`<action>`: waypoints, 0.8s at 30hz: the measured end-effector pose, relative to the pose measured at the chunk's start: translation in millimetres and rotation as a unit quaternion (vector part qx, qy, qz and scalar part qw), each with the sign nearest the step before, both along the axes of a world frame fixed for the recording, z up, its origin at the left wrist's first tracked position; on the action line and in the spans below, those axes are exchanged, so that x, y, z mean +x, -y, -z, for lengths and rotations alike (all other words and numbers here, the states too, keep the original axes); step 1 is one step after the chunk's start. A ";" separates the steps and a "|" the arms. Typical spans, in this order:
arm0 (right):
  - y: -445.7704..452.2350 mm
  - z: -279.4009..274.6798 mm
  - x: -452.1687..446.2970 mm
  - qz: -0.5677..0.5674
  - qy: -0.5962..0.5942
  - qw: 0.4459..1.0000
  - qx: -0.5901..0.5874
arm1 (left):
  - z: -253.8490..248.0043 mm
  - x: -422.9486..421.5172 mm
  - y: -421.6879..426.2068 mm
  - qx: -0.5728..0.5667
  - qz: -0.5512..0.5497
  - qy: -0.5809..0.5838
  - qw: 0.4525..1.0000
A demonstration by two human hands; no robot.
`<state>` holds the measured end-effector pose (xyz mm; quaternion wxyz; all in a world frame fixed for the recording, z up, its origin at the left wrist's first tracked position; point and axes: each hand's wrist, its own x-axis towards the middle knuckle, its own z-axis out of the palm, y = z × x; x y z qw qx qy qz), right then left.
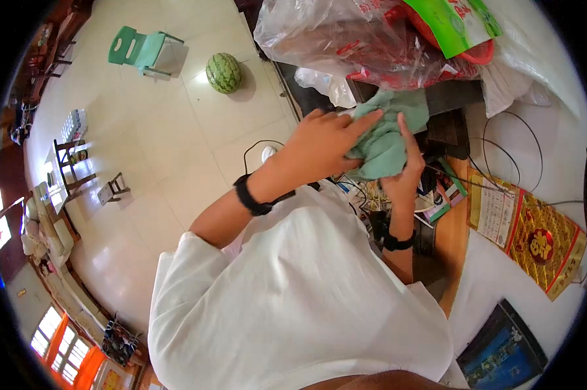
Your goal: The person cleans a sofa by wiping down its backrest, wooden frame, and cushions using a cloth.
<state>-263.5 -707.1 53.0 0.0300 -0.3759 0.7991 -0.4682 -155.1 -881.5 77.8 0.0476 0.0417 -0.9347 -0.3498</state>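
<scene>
Pale tiled floor (157,140) spreads over the room's left side, with orange curtains (88,367) by a window low at the far left. Moving right come a small wooden stool (109,192), a green plastic chair (132,51) and a striped watermelon (224,73) on the tiles, well apart from the person.

The green cloth (387,140), bunched and creased, lies between the two hands, near the front of the dark bench (306,99), and the fingers of both touch it. The left hand (329,146) reaches across from the left, fingers extended and slightly parted over the cloth's left part; whether they also pinch it from below cannot be seen. The right hand (404,172) grips the cloth at its right side, one digit straight up along it and the others partly hidden. Both wrists wear black bands.

A clear plastic bag with red print (345,39) crowds the bench's far edge, a bright green packet (459,26) at its right. Tangled wires (365,195) show below the hands. Further right, black cable loops and a gold-and-red calendar (527,234) lie against a white surface.
</scene>
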 end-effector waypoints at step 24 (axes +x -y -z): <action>20.2 8.8 -5.1 -0.051 0.114 0.992 0.013 | 16.1 -26.3 44.6 0.191 0.165 0.062 0.966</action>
